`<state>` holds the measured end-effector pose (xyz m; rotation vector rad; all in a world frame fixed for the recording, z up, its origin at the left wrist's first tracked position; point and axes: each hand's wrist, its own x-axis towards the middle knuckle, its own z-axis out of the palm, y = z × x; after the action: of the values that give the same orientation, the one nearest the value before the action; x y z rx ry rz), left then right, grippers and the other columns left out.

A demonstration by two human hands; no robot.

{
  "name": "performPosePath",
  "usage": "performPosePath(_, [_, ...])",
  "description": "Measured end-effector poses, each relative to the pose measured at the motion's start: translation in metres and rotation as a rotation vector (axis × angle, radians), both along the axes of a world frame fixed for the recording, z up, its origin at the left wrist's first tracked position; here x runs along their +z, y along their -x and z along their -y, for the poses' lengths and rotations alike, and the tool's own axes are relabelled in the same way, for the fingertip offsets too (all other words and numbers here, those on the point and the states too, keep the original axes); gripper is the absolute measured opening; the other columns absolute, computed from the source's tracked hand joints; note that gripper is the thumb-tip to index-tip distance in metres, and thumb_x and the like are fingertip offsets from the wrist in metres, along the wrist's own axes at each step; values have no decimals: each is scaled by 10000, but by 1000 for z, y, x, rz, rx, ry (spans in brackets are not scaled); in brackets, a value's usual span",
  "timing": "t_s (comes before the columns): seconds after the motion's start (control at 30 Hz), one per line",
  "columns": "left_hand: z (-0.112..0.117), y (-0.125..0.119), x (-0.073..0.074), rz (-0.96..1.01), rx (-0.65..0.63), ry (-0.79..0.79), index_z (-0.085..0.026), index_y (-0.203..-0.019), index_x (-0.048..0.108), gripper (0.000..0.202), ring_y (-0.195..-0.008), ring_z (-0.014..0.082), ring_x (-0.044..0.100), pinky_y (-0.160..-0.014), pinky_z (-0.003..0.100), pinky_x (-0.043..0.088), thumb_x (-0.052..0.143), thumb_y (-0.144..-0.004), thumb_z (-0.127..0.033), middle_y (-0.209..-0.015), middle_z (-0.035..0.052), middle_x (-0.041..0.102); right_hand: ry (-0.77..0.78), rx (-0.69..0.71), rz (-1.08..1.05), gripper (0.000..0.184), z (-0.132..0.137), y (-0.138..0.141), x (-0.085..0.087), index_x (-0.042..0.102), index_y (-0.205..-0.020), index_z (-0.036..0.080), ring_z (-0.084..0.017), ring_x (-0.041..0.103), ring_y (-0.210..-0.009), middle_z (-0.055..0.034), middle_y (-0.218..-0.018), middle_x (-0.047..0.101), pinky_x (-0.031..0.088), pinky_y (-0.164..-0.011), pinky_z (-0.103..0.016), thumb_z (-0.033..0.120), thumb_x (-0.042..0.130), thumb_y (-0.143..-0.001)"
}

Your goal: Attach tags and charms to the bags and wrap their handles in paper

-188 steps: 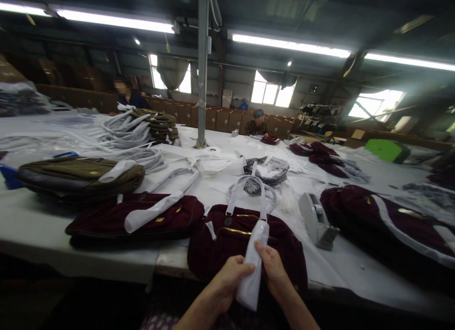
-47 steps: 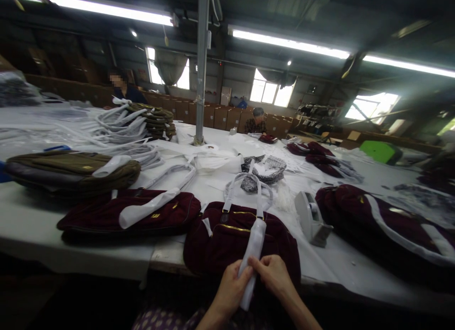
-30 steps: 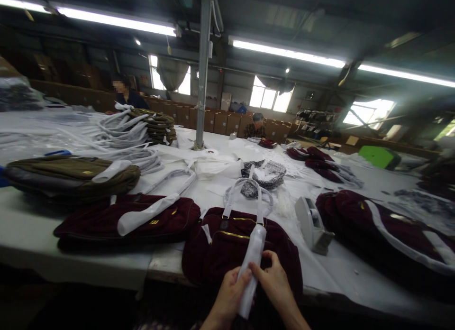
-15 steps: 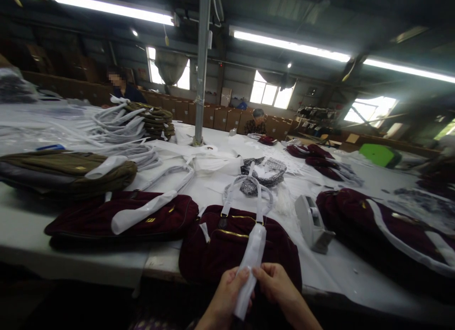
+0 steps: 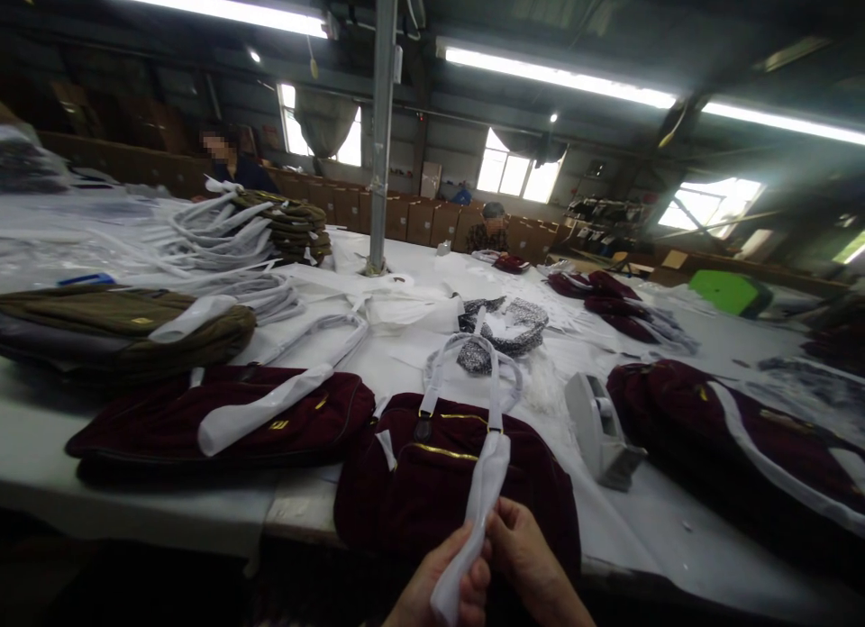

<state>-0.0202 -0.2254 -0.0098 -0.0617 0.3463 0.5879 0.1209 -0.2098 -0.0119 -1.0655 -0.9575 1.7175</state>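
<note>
A maroon handbag [image 5: 419,492] with gold zips lies in front of me at the table's near edge. Its upright handles [image 5: 432,388] are wrapped in white. From the base of the right handle hangs a white wrapping sleeve [image 5: 487,483], running down over the bag's front. My left hand [image 5: 450,573] is closed around the lower part of this sleeve. The fingers of my right hand [image 5: 520,550] pinch the sleeve's right edge just above, thumb and fingertips together. Whatever lies inside the sleeve is hidden.
Left of the bag are another maroon bag [image 5: 236,429] and an olive bag [image 5: 122,325]. A grey tape dispenser [image 5: 601,433] and more maroon bags [image 5: 730,429] stand on the right. Behind are a metal post [image 5: 382,140] and two people at the far side.
My left hand has slid a little lower and wraps further round the white sleeve. The sleeve's lower end has swung left and down, and my right hand stays at its edge.
</note>
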Motion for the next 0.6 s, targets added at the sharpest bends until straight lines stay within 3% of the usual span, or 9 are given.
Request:
performPosePath(0.2, [-4, -1, -10, 55, 8, -40, -13, -775, 612, 345, -322, 31, 487, -301, 89, 236, 510, -865, -330, -448, 18, 547, -82, 55, -43, 343, -4, -1, -6, 577, -776, 121, -61, 425, -486, 15, -574, 517, 314, -466, -176, 421, 724, -695])
performPosePath(0.4, [-5, 0, 2, 4, 29, 25, -30, -717, 611, 347, -318, 25, 490, -291, 75, 245, 500, -872, -320, -443, 12, 544, -43, 66, -38, 320, -3, -1, -2, 594, -781, 123, -75, 451, -514, 3, -616, 524, 360, -495, -194, 413, 711, -711])
performPosePath(0.5, [-6, 0, 4, -29, 16, 31, -35, -721, 612, 341, -336, 28, 508, -317, 72, 288, 509, -867, -325, -471, 24, 568, -64, 46, 31, 333, -3, -1, -2, 604, -798, 123, -79, 458, -510, -3, -621, 538, 366, -488, -195, 432, 698, -716])
performPosePath(0.6, [-2, 2, 1, -136, 34, -94, -19, -799, 632, 440, -411, 60, 555, -388, 106, 370, 519, -834, -443, -556, 75, 621, -88, 30, 133, 362, -1, -2, 3, 620, -836, 124, -94, 476, -512, -10, -631, 559, 379, -484, -206, 465, 671, -726])
